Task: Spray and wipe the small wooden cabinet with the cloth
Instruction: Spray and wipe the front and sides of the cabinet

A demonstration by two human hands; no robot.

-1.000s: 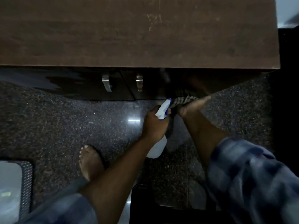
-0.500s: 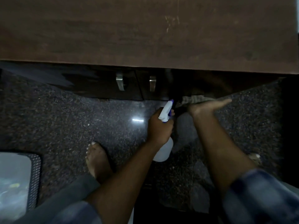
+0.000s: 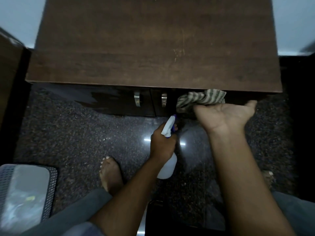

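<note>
The small dark wooden cabinet (image 3: 153, 48) fills the upper view, seen from above, with two metal door handles (image 3: 137, 98) on its front. My right hand (image 3: 225, 114) presses a striped grey cloth (image 3: 201, 98) against the right door, just under the top's front edge; its fingertips are hidden behind the cloth. My left hand (image 3: 162, 143) grips a white spray bottle (image 3: 167, 167) by the neck, with its white and blue nozzle (image 3: 169, 125) tilted toward the cabinet front, a little below and left of the cloth.
Dark speckled stone floor (image 3: 76, 137) lies in front of the cabinet. My bare left foot (image 3: 110, 172) stands on it. A lidded mesh basket (image 3: 25, 193) sits at lower left. Dark furniture (image 3: 10, 79) flanks the cabinet's left side, and a dark object (image 3: 170, 217) lies between my legs.
My right hand and the cloth have moved up the right door to just under the cabinet top. The view has pulled back and up. The left hand keeps holding the bottle.
</note>
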